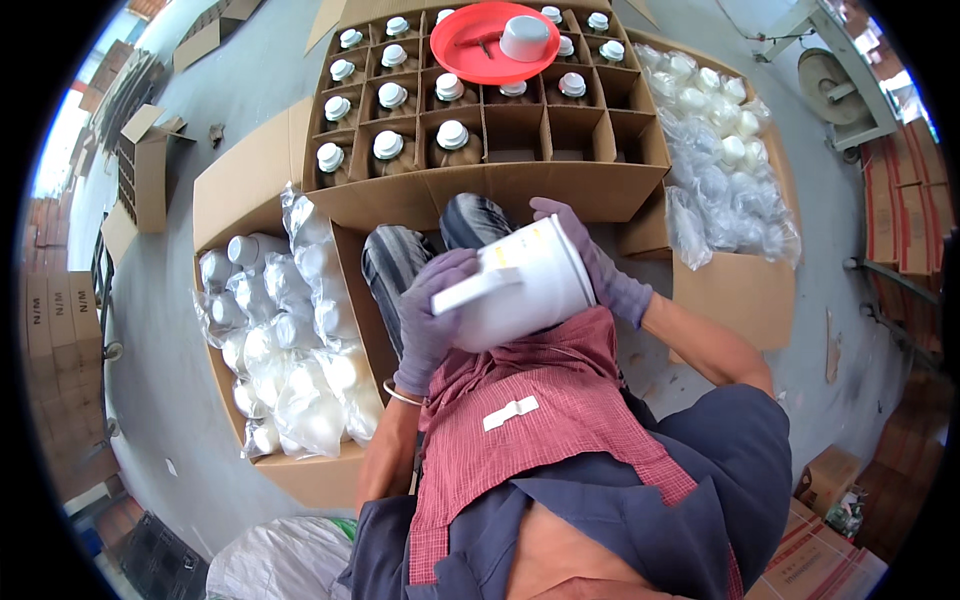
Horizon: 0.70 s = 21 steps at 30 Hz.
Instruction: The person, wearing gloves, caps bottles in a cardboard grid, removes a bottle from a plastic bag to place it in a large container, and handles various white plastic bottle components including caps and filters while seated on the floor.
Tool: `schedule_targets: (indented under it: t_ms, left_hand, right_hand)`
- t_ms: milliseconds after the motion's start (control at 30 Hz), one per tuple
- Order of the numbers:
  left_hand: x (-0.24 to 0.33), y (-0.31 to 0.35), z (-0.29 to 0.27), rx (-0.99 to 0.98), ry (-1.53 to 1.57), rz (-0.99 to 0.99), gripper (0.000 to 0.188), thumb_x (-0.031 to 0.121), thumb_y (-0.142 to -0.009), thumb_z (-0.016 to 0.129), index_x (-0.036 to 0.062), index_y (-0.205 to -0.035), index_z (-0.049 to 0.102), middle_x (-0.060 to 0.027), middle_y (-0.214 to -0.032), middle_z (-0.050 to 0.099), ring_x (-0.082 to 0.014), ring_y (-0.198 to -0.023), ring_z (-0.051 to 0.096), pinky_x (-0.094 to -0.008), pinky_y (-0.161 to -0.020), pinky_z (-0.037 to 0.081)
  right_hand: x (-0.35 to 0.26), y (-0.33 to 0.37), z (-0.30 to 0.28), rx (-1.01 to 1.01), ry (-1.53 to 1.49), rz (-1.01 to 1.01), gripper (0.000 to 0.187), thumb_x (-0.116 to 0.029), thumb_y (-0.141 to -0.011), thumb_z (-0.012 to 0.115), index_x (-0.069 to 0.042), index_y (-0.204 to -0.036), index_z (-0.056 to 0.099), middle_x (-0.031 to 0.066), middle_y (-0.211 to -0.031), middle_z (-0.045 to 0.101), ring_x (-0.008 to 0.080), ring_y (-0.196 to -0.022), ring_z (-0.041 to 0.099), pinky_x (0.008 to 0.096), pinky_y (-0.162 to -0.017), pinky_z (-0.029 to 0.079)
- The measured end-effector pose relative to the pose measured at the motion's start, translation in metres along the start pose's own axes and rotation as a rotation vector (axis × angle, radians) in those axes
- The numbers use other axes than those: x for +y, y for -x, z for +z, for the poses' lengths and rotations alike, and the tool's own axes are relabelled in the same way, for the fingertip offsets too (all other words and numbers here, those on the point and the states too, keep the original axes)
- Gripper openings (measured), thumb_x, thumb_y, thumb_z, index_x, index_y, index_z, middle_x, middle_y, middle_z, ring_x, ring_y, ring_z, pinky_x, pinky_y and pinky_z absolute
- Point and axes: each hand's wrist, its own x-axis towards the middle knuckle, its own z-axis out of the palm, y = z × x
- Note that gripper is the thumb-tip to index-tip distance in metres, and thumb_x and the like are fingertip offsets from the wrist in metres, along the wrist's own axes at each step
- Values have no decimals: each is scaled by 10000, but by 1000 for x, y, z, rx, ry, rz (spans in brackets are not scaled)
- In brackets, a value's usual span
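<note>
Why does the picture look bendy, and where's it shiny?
In the head view, fisheye curves the stacked cartons at the right rim and blackens corners; head view again, glints dot the clear plastic wrap, and the white jug looks less bent.

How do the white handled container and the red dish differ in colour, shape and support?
Colour: the container is white with yellow markings; the dish is red. Shape: the container is cylinder-like with a handle; the dish is shallow. Support: the left hand and right hand hold the container; the dish sits atop the bottle carton. Both look rounded.
</note>
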Motion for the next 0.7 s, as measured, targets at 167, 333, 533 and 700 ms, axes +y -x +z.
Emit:
schedule_targets:
  t_ms: [167, 333, 533, 700]
  left_hand:
    - [3, -13, -8, -11, 239, -194, 269, 144, -915, 566, -21, -1087, 690, -89, -1026, 711, -160, -941, 666, -302, -867, 516]
    - [7, -14, -11, 25, 244, -341, 248, 137, -922, 555, -13, -1058, 697, -99, -1052, 706, -157, -981, 650, -307, -890, 502]
    - [24, -32, -5, 17, -174, 259, 231, 74, -840, 614, 15, -1046, 702, -128, -1100, 686, -266, -1061, 644, -365, -970, 469]
    - [-4, -16, -27, -244, 54, -247, 247, 155, -965, 531, -8, -1063, 688, -62, -996, 714, -120, -885, 656, -266, -748, 523]
  right_hand:
    - [-8, -7, -35, -138, 91, -66, 708, -535, -967, 424, -32, -1453, 313, 165, -1448, 359, 301, -1328, 362, 375, -1115, 284]
    - [-42, -5, -25, -301, 486, -615, 662, -442, -979, 453, -75, -1496, 265, 197, -1517, 270, 365, -1420, 234, 455, -1157, 214]
    - [-39, -4, -21, -238, -199, 102, 662, -390, -974, 521, -118, -1511, 246, 97, -1476, 369, 184, -1307, 428, 334, -1126, 316]
    - [-72, -13, -18, -279, 820, -760, 655, -539, -951, 372, -35, -1355, 482, 212, -1471, 341, 399, -1376, 295, 493, -1144, 189]
